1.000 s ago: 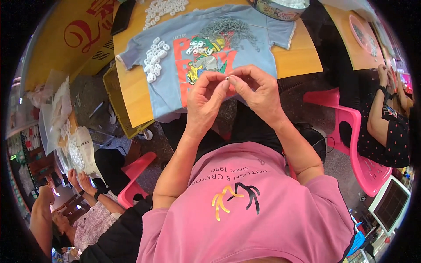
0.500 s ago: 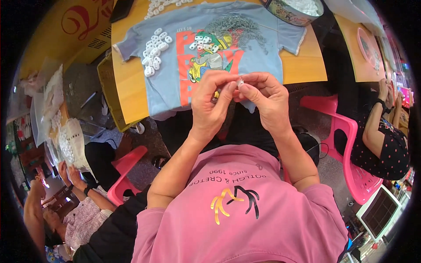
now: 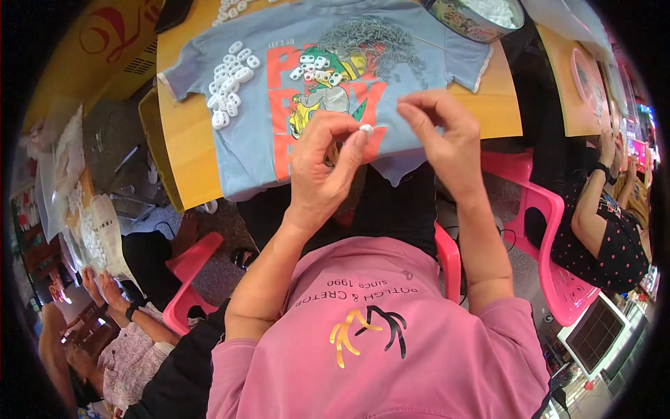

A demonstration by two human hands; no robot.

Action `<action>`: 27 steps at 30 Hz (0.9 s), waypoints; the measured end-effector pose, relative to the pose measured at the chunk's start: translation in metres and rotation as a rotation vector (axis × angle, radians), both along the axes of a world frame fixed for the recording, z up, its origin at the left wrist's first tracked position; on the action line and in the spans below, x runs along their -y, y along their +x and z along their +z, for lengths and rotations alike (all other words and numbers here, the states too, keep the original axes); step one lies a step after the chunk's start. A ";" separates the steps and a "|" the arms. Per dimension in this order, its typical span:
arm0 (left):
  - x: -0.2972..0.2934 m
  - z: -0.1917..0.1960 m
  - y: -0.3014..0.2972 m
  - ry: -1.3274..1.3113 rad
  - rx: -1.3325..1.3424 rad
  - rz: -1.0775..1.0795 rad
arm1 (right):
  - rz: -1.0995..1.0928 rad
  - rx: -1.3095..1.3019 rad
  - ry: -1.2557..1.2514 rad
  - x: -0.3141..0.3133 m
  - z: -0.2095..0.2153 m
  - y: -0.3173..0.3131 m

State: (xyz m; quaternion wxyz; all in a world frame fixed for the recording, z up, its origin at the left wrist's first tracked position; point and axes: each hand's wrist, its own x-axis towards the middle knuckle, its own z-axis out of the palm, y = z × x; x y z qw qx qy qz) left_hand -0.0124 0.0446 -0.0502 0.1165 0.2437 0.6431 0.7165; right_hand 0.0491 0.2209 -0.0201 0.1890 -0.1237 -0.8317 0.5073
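Between the thumb and forefinger of my left hand [image 3: 324, 150] is a small white plastic piece [image 3: 366, 130]. My right hand [image 3: 450, 136] is raised to the right of it, thumb and forefinger slightly apart, with nothing visible between them. Both hands are over the near edge of a light blue printed T-shirt [image 3: 248, 157] spread on the table. Beyond my right hand lies a pile of thin grey metal pieces [image 3: 377, 45], too small to tell their kind. White oval pieces with two holes [image 3: 227, 87] are heaped on the left. A smaller white group [image 3: 317, 68] lies mid-shirt.
A round tin [image 3: 478, 21] of white pieces stands at the back right of the wooden table [image 3: 183, 164]. A dark flat object [image 3: 174, 14] lies at the far left corner. Pink chairs [image 3: 551, 230] and other people sit on both sides.
My hands were together at the white piece. The right hand has drawn off to the right, while the left keeps the piece and has shifted slightly left.
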 end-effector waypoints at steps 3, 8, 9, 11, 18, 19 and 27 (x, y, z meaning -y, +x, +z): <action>-0.002 -0.001 -0.003 -0.003 0.041 0.043 | 0.022 0.039 0.236 -0.012 0.006 -0.018; -0.001 -0.008 -0.008 -0.075 -0.146 0.048 | 0.064 0.020 0.514 -0.017 -0.008 -0.037; 0.000 -0.006 -0.008 -0.086 -0.160 0.037 | 0.054 0.038 0.556 -0.017 -0.008 -0.039; 0.002 -0.006 -0.009 -0.098 -0.173 0.029 | 0.048 0.057 0.598 -0.017 -0.008 -0.042; 0.003 -0.008 -0.009 -0.058 -0.145 0.012 | 0.222 0.066 0.664 -0.020 0.002 -0.050; 0.004 -0.008 -0.010 -0.060 -0.161 0.006 | 0.236 0.079 0.665 -0.022 0.003 -0.050; 0.006 -0.011 -0.011 0.002 -0.065 -0.036 | 0.430 0.179 0.416 -0.046 0.012 -0.042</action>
